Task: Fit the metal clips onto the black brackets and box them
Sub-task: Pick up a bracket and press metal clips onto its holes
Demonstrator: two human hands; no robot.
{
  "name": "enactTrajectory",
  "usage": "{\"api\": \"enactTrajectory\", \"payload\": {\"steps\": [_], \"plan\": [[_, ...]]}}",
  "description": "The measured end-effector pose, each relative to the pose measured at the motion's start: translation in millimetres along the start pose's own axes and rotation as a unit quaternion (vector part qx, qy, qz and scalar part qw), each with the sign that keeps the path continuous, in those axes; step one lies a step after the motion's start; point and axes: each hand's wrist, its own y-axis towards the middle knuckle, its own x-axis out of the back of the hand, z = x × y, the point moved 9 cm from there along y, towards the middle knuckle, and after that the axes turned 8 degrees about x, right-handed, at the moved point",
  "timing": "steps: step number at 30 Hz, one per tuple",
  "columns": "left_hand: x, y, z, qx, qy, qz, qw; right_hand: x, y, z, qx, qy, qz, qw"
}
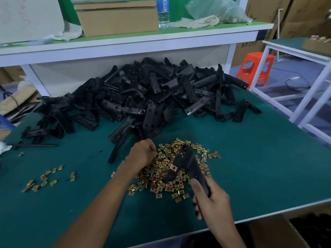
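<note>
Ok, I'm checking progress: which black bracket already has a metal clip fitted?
The bracket held in the right hand: a gold clip sits on its side arm. Those in the heap behind look bare.

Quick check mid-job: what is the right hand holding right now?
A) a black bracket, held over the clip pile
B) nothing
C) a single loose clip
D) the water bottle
A: the right hand grips the lower end of a black bracket, whose upper end sticks out over the pile of metal clips on the green table.
</note>
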Motion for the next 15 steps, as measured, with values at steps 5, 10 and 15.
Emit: {"api": "enactTrajectory", "payload": {"steps": [5,10,15], "plan": [[18.2,-26.4,-8.0,-0.044,-0.106,-0.034,0.993,-0.5,0.4,0.8,0.001,0.001,-0.001,1.0],[27.1,-70.3,-20.1,-0.098,-0.287,0.034,0.952,-1.6,0.1,2.6,0.007,0.008,0.003,1.0],[27.2,-93.5,-24.0,-0.097,-0.412,0.082,0.902,-2.1,-0.6,3.4,0.012,0.007,0.005,1.0]]}}
